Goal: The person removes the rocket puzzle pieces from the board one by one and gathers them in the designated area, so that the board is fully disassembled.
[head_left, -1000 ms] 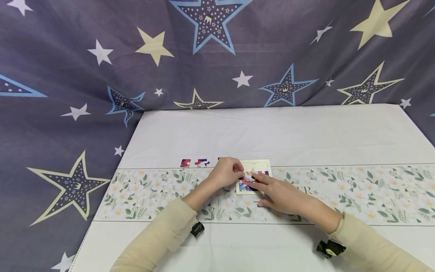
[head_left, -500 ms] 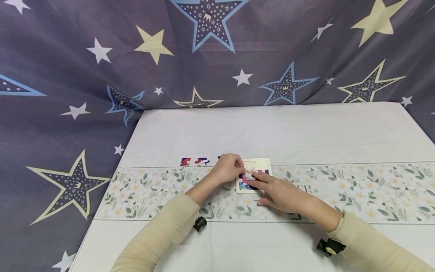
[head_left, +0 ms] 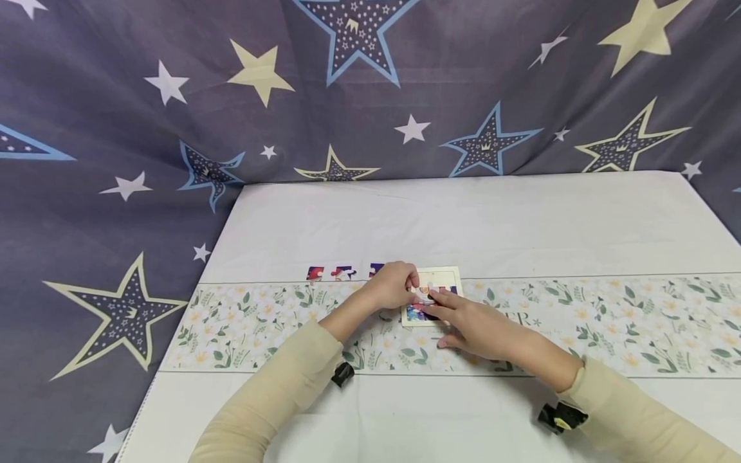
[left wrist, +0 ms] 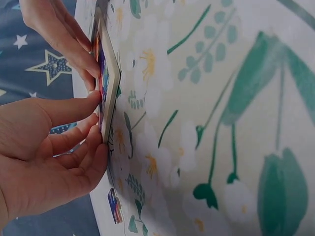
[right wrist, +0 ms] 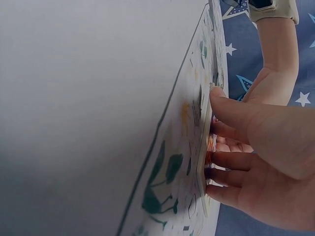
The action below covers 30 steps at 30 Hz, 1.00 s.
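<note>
A small cream-framed puzzle tray (head_left: 442,278) lies on the floral band of the tablecloth, with colourful pieces in its lower part. My left hand (head_left: 405,285) is at the tray's left edge, its thumb on top and its fingers against the side (left wrist: 101,140). My right hand (head_left: 446,307) reaches in from the right, with straight fingers pressing flat on the pieces inside the tray (right wrist: 205,147). In the left wrist view the tray (left wrist: 109,78) shows edge-on between both hands. The piece under the fingertips is mostly hidden.
Three loose puzzle pieces (head_left: 315,272), (head_left: 343,272), (head_left: 377,268) lie in a row left of the tray, along the top of the floral band. The white table (head_left: 463,218) stretches behind it. A star-patterned blue cloth (head_left: 116,161) hangs behind and to the left.
Both hands have stayed on the tray. My left hand has edged right, so the third loose piece now shows more. The view has shifted slightly.
</note>
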Motion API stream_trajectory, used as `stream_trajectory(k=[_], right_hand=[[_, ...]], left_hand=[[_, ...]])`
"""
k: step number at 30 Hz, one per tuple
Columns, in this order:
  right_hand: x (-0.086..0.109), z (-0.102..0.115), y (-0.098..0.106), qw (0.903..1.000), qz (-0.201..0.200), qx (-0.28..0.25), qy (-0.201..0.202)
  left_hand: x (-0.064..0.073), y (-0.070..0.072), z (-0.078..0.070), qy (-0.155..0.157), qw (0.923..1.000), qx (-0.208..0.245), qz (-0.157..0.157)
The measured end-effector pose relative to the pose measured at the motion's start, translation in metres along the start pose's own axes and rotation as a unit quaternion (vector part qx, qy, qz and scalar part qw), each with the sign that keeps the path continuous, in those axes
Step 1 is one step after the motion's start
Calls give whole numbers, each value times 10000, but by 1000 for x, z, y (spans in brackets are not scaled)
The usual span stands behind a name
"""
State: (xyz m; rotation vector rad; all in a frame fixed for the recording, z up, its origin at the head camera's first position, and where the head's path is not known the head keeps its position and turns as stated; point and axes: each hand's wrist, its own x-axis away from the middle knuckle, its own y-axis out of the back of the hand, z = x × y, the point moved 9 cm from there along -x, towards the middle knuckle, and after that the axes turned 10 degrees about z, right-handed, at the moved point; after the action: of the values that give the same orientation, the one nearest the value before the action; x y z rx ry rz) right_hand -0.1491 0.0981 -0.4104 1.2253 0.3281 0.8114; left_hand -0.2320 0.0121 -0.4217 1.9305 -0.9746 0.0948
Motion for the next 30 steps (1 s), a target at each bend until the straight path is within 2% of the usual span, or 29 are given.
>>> stream_trajectory(k=[8, 15, 23, 30], right_hand=[[-2, -1, 0, 9999, 118, -39, -98], [-1, -1, 0, 9997, 157, -90, -141], [0, 0, -2, 9997, 173, -138, -131], [0, 0, -1, 9998, 118, -147, -119]], left_hand=[[-1, 1, -1, 90, 9999, -84, 58], [-2, 2, -1, 134, 9999, 15, -94], [4, 2, 3, -162, 9979, 541, -331], [9, 1, 13, 8, 9938, 1056, -339]])
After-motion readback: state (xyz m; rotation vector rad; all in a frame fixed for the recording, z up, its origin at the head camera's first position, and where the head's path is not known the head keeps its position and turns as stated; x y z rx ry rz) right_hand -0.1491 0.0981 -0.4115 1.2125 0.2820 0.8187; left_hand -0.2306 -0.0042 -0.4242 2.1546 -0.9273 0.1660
